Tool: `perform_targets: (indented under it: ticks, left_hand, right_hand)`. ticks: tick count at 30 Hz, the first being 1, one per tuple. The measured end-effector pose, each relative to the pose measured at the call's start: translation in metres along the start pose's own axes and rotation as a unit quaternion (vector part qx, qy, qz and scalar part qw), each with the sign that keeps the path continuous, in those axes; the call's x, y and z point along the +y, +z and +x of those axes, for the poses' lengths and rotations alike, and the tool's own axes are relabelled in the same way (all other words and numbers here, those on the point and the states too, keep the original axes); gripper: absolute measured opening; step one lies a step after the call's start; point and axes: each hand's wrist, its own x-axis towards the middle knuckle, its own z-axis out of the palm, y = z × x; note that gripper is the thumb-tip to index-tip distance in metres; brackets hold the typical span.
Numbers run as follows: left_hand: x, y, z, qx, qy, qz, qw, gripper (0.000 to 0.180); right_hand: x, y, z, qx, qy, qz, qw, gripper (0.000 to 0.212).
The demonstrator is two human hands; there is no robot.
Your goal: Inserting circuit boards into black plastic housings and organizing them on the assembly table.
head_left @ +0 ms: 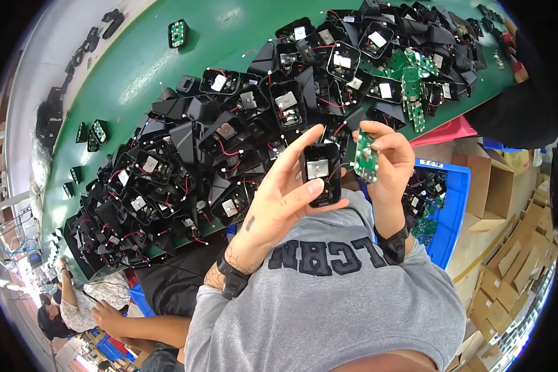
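Circuit board, likely light, stiff, fragile, is pinched in right hand, thumb against fingers; best held by edges. Black housing sits beside it in left hand, fingers half-curled, thumb over its face.

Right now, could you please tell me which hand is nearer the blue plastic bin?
Right: in view, the right hand is left of the blue plastic bin; the left hand is farther left.

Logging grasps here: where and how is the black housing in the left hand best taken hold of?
The black housing is probably best gripped by its long outer walls, from behind: it's a rectangular shell whose open face, with its silver plate, points toward the camera.
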Motion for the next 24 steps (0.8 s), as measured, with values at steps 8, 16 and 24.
perform_targets:
  ticks: [8,16,24]
  left_hand:
    - [-0.004,0.001,-0.002,0.015,0.017,0.024,0.999,0.075]
    - [-0.008,-0.009,0.003,0.017,0.016,0.004,1.000,0.059]
    - [-0.019,-0.016,0.015,0.075,0.139,0.192,0.969,0.056]
  right_hand:
    - [0.013,0.012,-0.007,-0.059,0.036,0.017,0.997,0.009]
    - [-0.005,0.012,0.015,-0.254,-0.100,-0.204,0.940,0.013]
    - [0.007,0.017,0.003,-0.080,0.043,-0.106,0.990,0.016]
